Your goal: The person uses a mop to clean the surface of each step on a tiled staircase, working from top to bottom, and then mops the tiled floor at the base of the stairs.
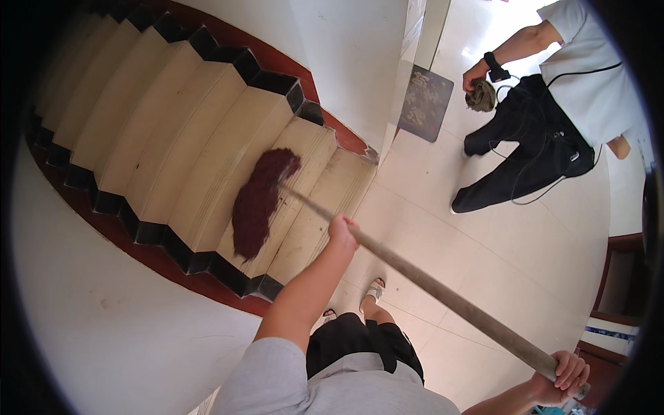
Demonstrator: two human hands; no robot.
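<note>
A mop with a dark maroon head (259, 207) lies across one of the lower steps of a tiled staircase (199, 155). Its long, worn handle (441, 290) slants from the head toward the lower right. Partway down the shaft, nearer the head, my left hand (343, 233) is wrapped around it. Close to the handle's far end, my right hand (563, 377) grips it with curled fingers. The mop strands spread over the tread, and part of the head reaches the neighbouring step's edge.
Another person (586, 93) in a white top and black trousers stands at the upper right, holding a bunched cloth (481, 96). A dark doormat (425, 104) lies beside the wall corner. White walls flank the stairs. Dark red wooden furniture (617, 290) stands at the right edge.
</note>
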